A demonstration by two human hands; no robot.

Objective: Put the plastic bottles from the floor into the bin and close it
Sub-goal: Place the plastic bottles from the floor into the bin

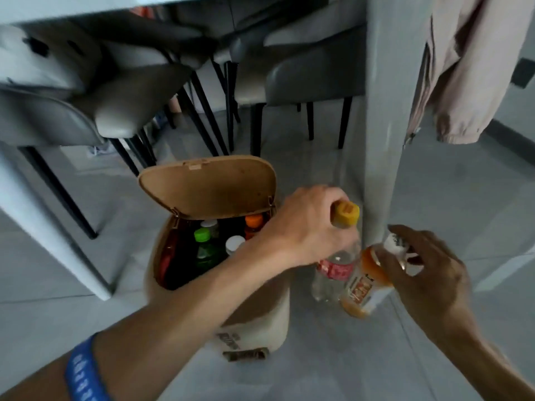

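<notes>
Left hand (304, 224) grip closed round yellow cap of clear bottle (333, 273): empty, light, crushable. Right hand (428, 264) grip clasps orange bottle (364, 282) neck, just beside. Bin (260, 319) open, left of both grips.

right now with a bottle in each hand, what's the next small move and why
Probably carry the yellow-capped bottle in the left hand leftward over the open bin and drop it in. The lid is up, and that hand is nearer the bin than the right hand holding the orange bottle.
</notes>
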